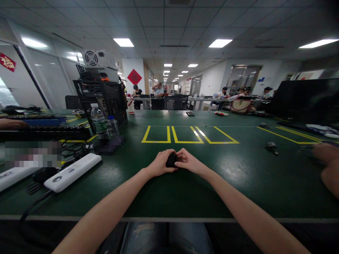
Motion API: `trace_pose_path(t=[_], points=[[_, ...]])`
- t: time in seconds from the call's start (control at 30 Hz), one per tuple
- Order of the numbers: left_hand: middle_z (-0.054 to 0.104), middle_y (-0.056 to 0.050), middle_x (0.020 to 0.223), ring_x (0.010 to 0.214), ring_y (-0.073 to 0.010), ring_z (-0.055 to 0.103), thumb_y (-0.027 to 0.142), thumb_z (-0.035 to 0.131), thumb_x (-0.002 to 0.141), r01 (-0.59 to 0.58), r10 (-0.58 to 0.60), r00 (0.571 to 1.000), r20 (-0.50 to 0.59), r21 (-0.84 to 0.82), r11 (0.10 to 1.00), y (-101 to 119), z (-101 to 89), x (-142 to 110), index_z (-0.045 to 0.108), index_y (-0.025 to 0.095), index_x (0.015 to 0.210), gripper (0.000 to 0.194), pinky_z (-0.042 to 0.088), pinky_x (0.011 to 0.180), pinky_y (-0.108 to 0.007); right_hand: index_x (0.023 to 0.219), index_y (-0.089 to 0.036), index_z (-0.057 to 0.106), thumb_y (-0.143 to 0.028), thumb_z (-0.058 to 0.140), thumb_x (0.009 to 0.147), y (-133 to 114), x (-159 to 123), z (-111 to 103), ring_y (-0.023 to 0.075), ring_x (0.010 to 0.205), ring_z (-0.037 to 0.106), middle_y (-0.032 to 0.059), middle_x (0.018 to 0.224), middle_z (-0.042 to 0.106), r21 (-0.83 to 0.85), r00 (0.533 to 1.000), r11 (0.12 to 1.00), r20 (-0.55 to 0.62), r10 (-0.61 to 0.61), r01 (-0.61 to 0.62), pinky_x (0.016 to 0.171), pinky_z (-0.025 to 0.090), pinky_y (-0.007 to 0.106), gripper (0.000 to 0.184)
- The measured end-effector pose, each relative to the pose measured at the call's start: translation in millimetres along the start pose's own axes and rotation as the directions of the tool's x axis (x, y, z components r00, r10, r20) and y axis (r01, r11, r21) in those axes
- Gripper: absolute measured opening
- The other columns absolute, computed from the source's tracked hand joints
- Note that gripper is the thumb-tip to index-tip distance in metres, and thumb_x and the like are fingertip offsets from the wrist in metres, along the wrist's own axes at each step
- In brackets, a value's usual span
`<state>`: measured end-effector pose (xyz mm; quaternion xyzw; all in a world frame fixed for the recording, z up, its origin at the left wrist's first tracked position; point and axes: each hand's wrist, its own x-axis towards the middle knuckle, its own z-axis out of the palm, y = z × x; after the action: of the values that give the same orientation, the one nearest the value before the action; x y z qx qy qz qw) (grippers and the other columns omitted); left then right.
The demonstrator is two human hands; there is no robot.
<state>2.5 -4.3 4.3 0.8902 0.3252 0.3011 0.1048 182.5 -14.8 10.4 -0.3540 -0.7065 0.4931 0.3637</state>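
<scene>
A small, rounded black object [171, 160] is held between both hands just above or on the green table [169, 197]; its kind is too dark to make out. My left hand [161, 163] wraps it from the left, thumb in front and fingers behind. From the right, the fingertips and thumb of my right hand [189, 161] pinch its side. Parts of the object are hidden by the fingers. Beyond the hands, yellow tape outlines [186, 141] mark the tabletop.
At left stand a white power strip [74, 171], water bottles [98, 120] and an open computer case [103, 97]. A phone [190, 114] lies at the far edge. Small metallic items [272, 148] and another person's hands [328, 162] are at right; a keyboard [47, 134] is far left.
</scene>
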Motion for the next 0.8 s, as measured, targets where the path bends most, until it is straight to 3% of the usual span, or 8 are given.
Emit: trace_pose_path(t=[0.17, 0.3, 0.57, 0.8], points=[[0.046, -0.007, 0.112, 0.104, -0.0237, 0.044, 0.037, 0.063, 0.063, 0.002, -0.001, 1.000, 0.007, -0.008, 1.000, 0.6, -0.5, 0.0, 0.031, 0.022, 0.116, 0.064, 0.031, 0.088, -0.038, 0.090, -0.021, 0.043, -0.040, 0.052, 0.073, -5.1, -1.7, 5.4, 0.0152, 0.079, 0.055, 0.0002, 0.077, 0.055, 0.065, 0.994, 0.994, -0.050, 0.096, -0.092, 0.077, 0.045, 0.039, 0.027], [0.046, -0.007, 0.111, 0.103, -0.0234, 0.044, 0.037, 0.062, 0.063, 0.004, -0.004, 1.000, 0.002, -0.002, 1.000, -0.6, 0.3, -0.5, 0.031, 0.022, 0.115, 0.062, 0.032, 0.087, -0.037, 0.092, -0.021, 0.043, -0.037, 0.054, 0.072, -6.3, -1.8, 7.1, 0.0174, 0.090, 0.053, 0.0026, 0.089, 0.054, 0.172, 0.986, 0.973, -0.035, 0.164, -0.156, 0.077, 0.047, 0.038, 0.028], [0.046, -0.007, 0.111, 0.102, -0.0231, 0.045, 0.038, 0.062, 0.063, -0.005, 0.005, 1.000, -0.006, 0.005, 1.000, -1.0, 0.7, -0.4, 0.031, 0.020, 0.116, 0.063, 0.032, 0.087, -0.037, 0.092, -0.021, 0.042, -0.027, 0.069, 0.059, -1.2, -2.8, 0.3, 0.0165, 0.087, 0.055, 0.0014, 0.092, 0.054, 0.096, 0.998, 0.993, -0.003, 0.063, -0.062, 0.083, 0.042, 0.040, 0.043], [0.046, -0.007, 0.110, 0.101, -0.0224, 0.045, 0.039, 0.062, 0.064, -0.017, 0.017, 1.000, -0.002, -0.004, 1.000, 0.1, -0.7, -0.9, 0.031, 0.021, 0.116, 0.063, 0.032, 0.087, -0.036, 0.090, -0.022, 0.044, -0.042, 0.054, 0.071, -2.3, -1.3, 5.2, 0.0160, 0.085, 0.054, 0.0006, 0.082, 0.055, 0.162, 0.991, 0.980, -0.049, 0.122, -0.113, 0.078, 0.045, 0.039, 0.029]])
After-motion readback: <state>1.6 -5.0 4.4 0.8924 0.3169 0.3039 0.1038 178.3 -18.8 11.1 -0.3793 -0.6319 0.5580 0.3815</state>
